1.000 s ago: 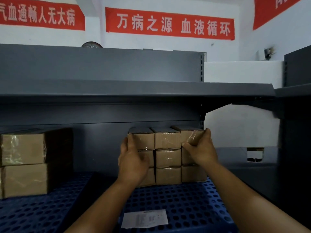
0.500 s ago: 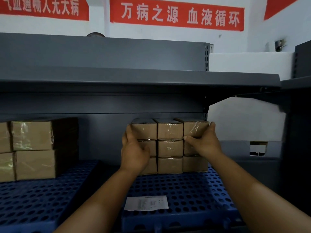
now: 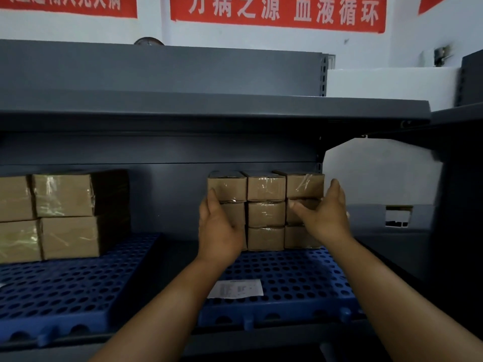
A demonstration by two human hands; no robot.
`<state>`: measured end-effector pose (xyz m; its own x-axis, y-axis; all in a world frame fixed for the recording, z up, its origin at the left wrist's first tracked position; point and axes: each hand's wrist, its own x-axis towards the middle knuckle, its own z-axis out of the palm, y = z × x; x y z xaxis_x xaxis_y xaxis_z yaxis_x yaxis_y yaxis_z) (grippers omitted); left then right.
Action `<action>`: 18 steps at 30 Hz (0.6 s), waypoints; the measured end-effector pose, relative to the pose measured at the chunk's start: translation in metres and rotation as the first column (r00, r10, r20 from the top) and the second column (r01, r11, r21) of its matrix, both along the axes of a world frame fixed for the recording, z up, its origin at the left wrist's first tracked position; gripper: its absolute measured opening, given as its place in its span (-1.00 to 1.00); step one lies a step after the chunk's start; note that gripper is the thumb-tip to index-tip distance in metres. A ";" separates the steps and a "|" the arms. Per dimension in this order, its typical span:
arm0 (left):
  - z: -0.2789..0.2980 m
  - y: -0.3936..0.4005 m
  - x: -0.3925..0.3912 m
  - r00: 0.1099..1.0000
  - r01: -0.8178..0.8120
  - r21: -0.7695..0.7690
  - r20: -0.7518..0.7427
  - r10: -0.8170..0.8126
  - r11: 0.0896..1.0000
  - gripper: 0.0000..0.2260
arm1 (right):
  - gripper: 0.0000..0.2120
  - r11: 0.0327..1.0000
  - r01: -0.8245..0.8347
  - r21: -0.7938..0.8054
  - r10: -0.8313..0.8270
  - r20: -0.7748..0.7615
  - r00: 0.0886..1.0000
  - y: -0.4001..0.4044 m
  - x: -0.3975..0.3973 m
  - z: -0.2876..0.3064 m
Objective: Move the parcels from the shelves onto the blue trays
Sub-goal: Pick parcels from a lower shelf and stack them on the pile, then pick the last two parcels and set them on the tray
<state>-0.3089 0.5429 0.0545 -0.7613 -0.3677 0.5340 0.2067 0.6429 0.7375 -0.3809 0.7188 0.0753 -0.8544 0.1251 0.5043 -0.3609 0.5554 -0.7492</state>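
A block of small brown taped parcels [image 3: 266, 214], three wide and three high, stands at the back of a perforated blue tray [image 3: 300, 275] on the lower shelf. My left hand [image 3: 219, 231] lies flat against the block's left side, fingers straight and pointing up. On the other side, my right hand [image 3: 326, 215] is at the block's right edge with straight fingers alongside the top two parcels and the thumb stretched across the front of the middle right one. Neither hand lifts a parcel.
Larger brown parcels [image 3: 65, 215] are stacked on a second blue tray [image 3: 65, 283] to the left. A white paper slip [image 3: 235, 288] lies on the right tray's front. A grey shelf board [image 3: 209, 108] hangs low overhead; dark shelving closes the right side.
My right hand has slipped from the top right parcel's corner down and slightly outward, its thumb now over the middle parcel. The left hand stays against the left side. The parcels have not moved.
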 end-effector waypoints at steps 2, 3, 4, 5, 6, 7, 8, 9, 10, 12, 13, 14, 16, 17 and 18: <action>-0.007 0.010 0.010 0.999 0.039 -0.040 0.006 -0.039 0.998 -0.23 | -0.06 0.998 0.024 0.052 -0.023 -0.028 0.999 0.002 0.022 -0.010; -0.010 0.016 0.016 0.998 0.065 -0.061 0.014 -0.065 0.996 -0.24 | -0.10 0.996 0.028 0.082 -0.025 -0.037 0.999 0.003 0.034 -0.016; -0.014 0.022 0.023 0.995 0.094 -0.082 0.026 -0.092 0.992 -0.24 | -0.14 0.993 0.032 0.113 -0.028 -0.038 0.999 0.005 0.045 -0.023; -0.017 0.027 0.031 0.992 0.122 -0.097 0.040 -0.119 0.988 -0.25 | -0.18 0.989 0.043 0.141 -0.040 -0.028 0.999 0.006 0.058 -0.030; -0.021 0.032 0.039 0.988 0.151 -0.106 0.057 -0.145 0.983 -0.26 | -0.21 0.984 0.060 0.165 -0.059 -0.013 0.998 0.008 0.070 -0.037; -0.024 0.036 0.048 0.982 0.179 -0.108 0.078 -0.171 0.978 -0.26 | -0.24 0.980 0.081 0.184 -0.082 0.001 0.997 0.009 0.083 -0.045; -0.029 0.039 0.057 0.974 0.212 -0.104 0.102 -0.201 0.972 -0.27 | -0.26 0.975 0.103 0.197 -0.106 0.004 0.994 0.010 0.096 -0.052; -0.034 0.042 0.066 0.964 0.249 -0.099 0.123 -0.236 0.963 -0.28 | -0.28 0.971 0.126 0.205 -0.130 0.002 0.992 0.011 0.110 -0.059; -0.039 0.044 0.077 0.952 0.286 -0.100 0.142 -0.271 0.953 -0.29 | -0.29 0.967 0.148 0.206 -0.153 0.007 0.988 0.012 0.125 -0.066; -0.051 0.046 0.099 0.928 0.352 -0.122 0.173 -0.329 0.928 -0.31 | -0.30 0.961 0.182 0.207 -0.196 0.050 0.979 0.012 0.158 -0.081; -0.057 0.047 0.111 0.916 0.381 -0.140 0.189 -0.353 0.914 -0.32 | -0.31 0.956 0.201 0.215 -0.221 0.075 0.972 0.012 0.176 -0.088; -0.064 0.047 0.125 0.903 0.409 -0.158 0.211 -0.374 0.899 -0.33 | -0.31 0.948 0.222 0.227 -0.250 0.102 0.963 0.012 0.193 -0.096; -0.079 0.048 0.154 0.871 0.468 -0.189 0.266 -0.414 0.863 -0.33 | -0.31 0.933 0.263 0.244 -0.304 0.152 0.940 0.010 0.230 -0.111; -0.087 0.048 0.168 0.853 0.497 -0.200 0.292 -0.433 0.844 -0.33 | -0.32 0.927 0.280 0.248 -0.327 0.172 0.929 0.009 0.249 -0.119; -0.095 0.048 0.183 0.835 0.524 -0.207 0.315 -0.451 0.826 -0.34 | -0.33 0.923 0.296 0.247 -0.346 0.195 0.918 0.009 0.268 -0.126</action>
